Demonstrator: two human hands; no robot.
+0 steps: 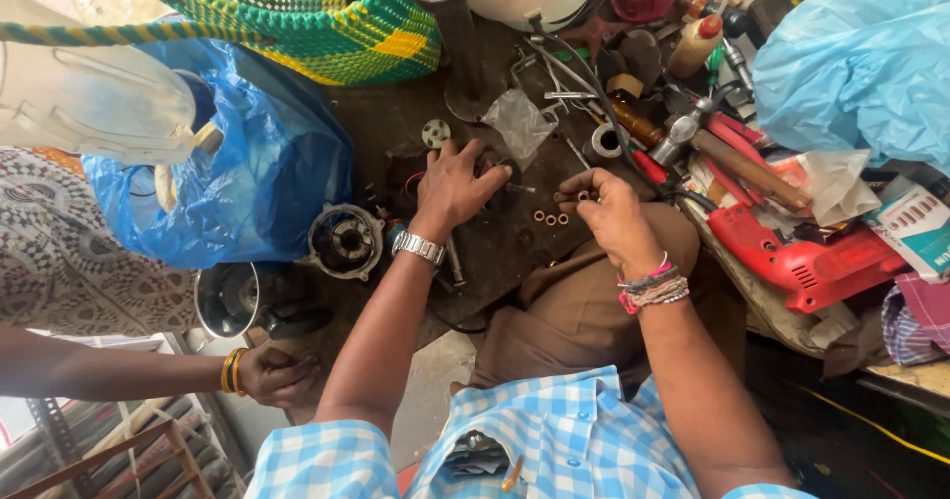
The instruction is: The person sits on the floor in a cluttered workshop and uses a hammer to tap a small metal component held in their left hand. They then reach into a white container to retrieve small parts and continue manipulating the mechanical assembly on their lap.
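Left hand (457, 184) presses flat, steadying a dark part (492, 170) on the counter (396, 113); right hand (606, 205) pinches a small brass ring (583, 196), spares (550, 218) within reach.

A blue-and-white checked shirt (554, 430) sits above brown trousers (584, 311), near a red drill (802, 251), a blue plastic bag (257, 182), a pale blue bag (861, 63) and a green-and-yellow woven basket (336, 14).
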